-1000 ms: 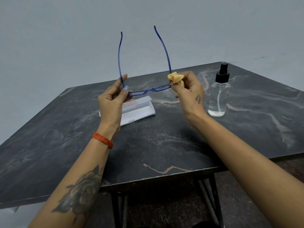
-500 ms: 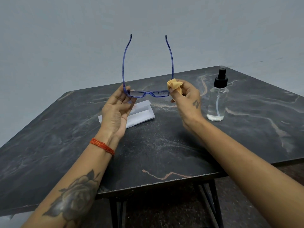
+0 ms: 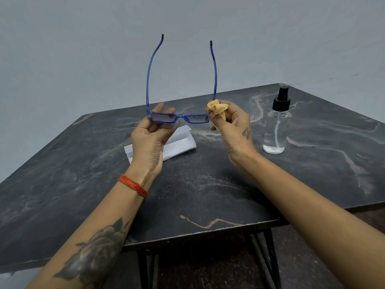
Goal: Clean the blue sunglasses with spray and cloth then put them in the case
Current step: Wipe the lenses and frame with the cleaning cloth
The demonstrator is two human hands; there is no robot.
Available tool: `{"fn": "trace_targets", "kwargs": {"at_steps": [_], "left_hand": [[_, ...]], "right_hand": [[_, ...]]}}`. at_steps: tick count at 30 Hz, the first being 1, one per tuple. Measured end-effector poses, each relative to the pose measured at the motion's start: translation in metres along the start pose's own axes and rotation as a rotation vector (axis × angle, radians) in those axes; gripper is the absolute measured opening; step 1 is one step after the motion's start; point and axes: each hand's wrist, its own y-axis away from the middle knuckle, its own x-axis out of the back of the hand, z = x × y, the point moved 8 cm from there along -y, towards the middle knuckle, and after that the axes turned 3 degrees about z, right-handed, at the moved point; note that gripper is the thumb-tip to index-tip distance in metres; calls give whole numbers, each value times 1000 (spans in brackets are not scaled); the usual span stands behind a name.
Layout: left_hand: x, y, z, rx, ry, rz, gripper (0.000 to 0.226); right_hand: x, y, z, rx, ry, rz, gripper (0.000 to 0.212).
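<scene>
In the head view, the blue sunglasses point(image 3: 180, 118) are held up above the dark marbled table point(image 3: 208, 184), lenses toward the near side and both temple arms open and pointing upward against the grey wall point(image 3: 83, 49). The left hand point(image 3: 151, 135) holds the left lens end of the frame, palm turned up, with the fingers behind the lens and the thumb tip against its lower edge (a light pinch rather than a full fist). The right lens carries small droplets or specks. The right hand point(image 3: 231, 126) is closed round a crumpled orange cloth point(image 3: 216, 110), pinching it between thumb and fingers right at the right end of the frame, where the cloth touches the hinge corner.

On the table below and behind the left hand lies the white case point(image 3: 183, 140), lying open, partly hidden by that hand. To the right, well apart from the case, a clear spray bottle point(image 3: 276, 130) with a black pump top stands upright, with a little liquid at its bottom. A red thread bracelet point(image 3: 133, 185) circles the left wrist.
</scene>
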Motion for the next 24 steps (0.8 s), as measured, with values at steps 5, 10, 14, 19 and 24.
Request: {"fn": "trace_targets", "kwargs": {"at_steps": [5,10,14,19,24], "left_hand": [[-9,4,-8,56,0,-106,42],[-11,5,-11,73,68,-101,18],[-13,4,-12,93,123,-110,17],[-13,5,-10,89,118,-96,14],[-8,4,-11,104,120,-37,14]], "right_hand": [[-4,2,-1,-7,-16,-55,20],[-5,3,-3,-7,-25,-82,14],[-7,5,-7,31,13,-94,12],[-4,7,-11,85,71,-36,15],[13,21,-46,477,334,224,15]]}}
